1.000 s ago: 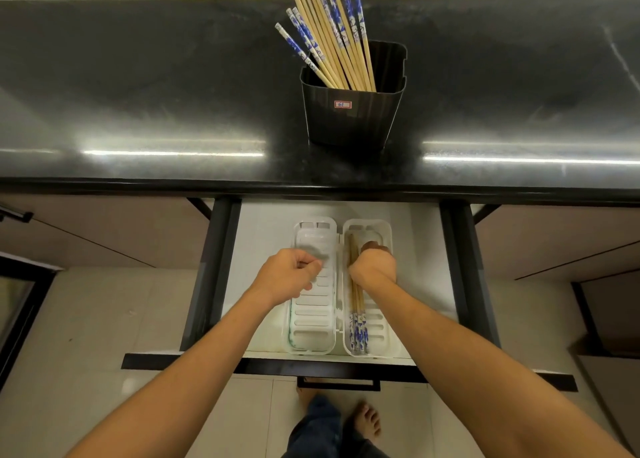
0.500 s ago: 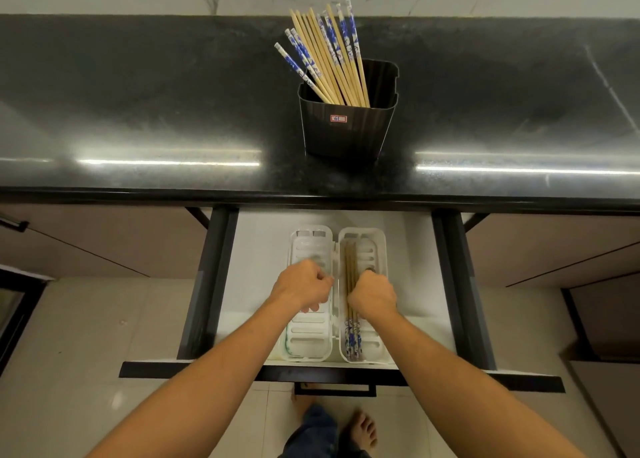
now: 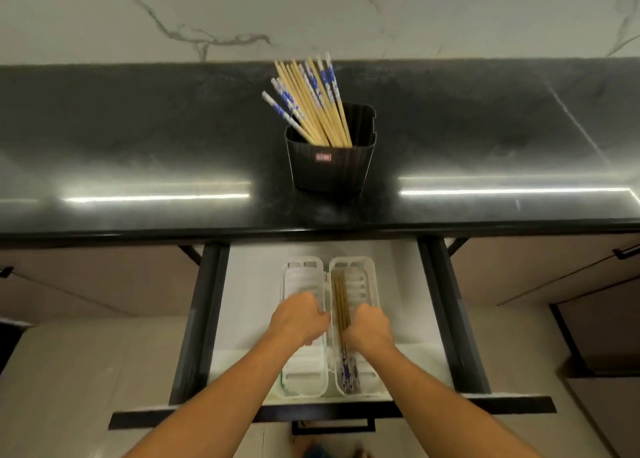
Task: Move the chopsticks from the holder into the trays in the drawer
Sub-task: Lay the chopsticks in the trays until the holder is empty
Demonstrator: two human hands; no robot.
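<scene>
Chopsticks (image 3: 341, 305) lie in our right tray (image 3: 360, 284); our right hand (image 3: 367, 326) rests curled beside them, left hand (image 3: 299, 317) curled over the left tray (image 3: 298, 270). We cannot tell either grasp.

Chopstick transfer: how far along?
Done: a few chopsticks lie in the right tray; the left tray looks empty. In hand: both fists sit over the trays, left hand and right hand; whether either grips anything is unclear. Left: most of the bundle is in the holder on the counter.
</scene>
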